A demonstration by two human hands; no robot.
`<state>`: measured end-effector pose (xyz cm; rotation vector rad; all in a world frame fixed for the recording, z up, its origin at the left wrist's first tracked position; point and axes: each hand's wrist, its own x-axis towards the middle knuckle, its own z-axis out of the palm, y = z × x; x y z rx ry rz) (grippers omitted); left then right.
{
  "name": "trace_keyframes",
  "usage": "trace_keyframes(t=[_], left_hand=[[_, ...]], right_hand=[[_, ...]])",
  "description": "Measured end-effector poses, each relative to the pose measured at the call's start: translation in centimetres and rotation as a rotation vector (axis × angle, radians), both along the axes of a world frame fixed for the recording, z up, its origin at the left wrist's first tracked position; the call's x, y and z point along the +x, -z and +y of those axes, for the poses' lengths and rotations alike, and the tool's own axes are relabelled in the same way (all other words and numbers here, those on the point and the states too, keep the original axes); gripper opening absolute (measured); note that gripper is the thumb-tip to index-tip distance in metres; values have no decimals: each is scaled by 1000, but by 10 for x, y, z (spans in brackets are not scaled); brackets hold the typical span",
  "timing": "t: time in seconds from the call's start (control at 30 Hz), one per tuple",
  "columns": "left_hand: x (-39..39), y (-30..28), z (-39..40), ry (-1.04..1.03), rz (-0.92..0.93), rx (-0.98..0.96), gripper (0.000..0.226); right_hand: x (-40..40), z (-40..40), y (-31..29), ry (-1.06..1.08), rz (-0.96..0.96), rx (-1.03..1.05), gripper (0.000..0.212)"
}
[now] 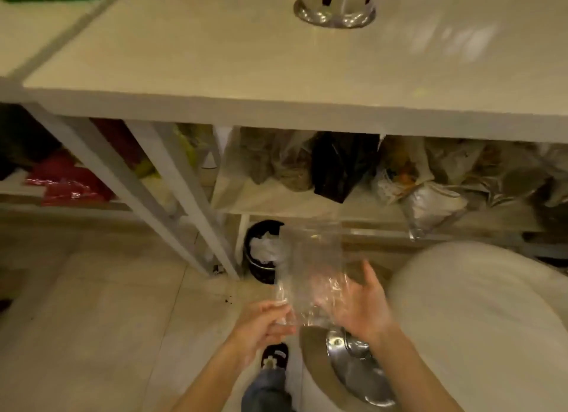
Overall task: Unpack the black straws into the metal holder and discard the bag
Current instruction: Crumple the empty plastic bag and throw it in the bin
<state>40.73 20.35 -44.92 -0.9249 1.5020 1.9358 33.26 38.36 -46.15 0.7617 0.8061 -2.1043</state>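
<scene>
A clear, empty plastic bag (313, 264) hangs upright below the counter edge. My left hand (261, 322) pinches its lower left corner. My right hand (359, 307) lies against its lower right side, palm toward the bag, fingers spread. The metal holder (335, 6) stands at the far edge of the counter, only its shiny base with dark holes in view; no straws are visible. A small black bin (261, 267) with white crumpled waste inside stands on the floor just left of and behind the bag.
The pale counter (246, 73) has shelves below stuffed with bags (344, 165). Red packets (70, 181) lie on a left shelf. A pale stool (479, 319) and metal fitting (353, 365) are at right. My shoe (275, 356) is on the tiled floor.
</scene>
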Motion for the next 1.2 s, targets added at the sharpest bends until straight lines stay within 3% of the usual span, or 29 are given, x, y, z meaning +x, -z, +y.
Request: trace_keyframes(t=[0.1, 0.17, 0.27, 0.37, 0.53, 0.63, 0.73, 0.8, 0.93, 1.03, 1.2], left_hand=[[-14, 76, -12, -144, -55, -128, 6], [-29, 132, -24, -218, -74, -187, 6], [-55, 216, -42, -298, -75, -226, 6], [-84, 293, -59, -312, -38, -308, 16], [-122, 393, -80, -393, 25, -364, 29], [-132, 424, -84, -313, 18, -370, 30], [-137, 430, -87, -367, -38, -263, 23], [-134, 422, -89, -314, -17, -245, 32], [-121, 387, -92, -81, 28, -420, 52], [-110, 341, -91, 124, 51, -574, 56], [-105, 224, -80, 350, 96, -563, 48]], right_hand=[[4, -27, 69, -241, 91, 282, 39], [-5, -47, 114, -389, 222, 506, 31], [-29, -78, 196, -440, 365, 688, 20], [-57, -103, 288, -383, 457, 825, 25], [-90, -127, 374, -263, 518, 822, 59], [-102, -127, 408, -226, 379, 708, 48], [-107, -125, 422, -315, 286, 710, 39], [-109, -123, 420, -366, 268, 686, 38], [-109, -111, 393, -477, 201, 669, 45], [-101, -101, 349, -536, 148, 781, 46], [-87, -98, 231, -512, 364, 774, 28]])
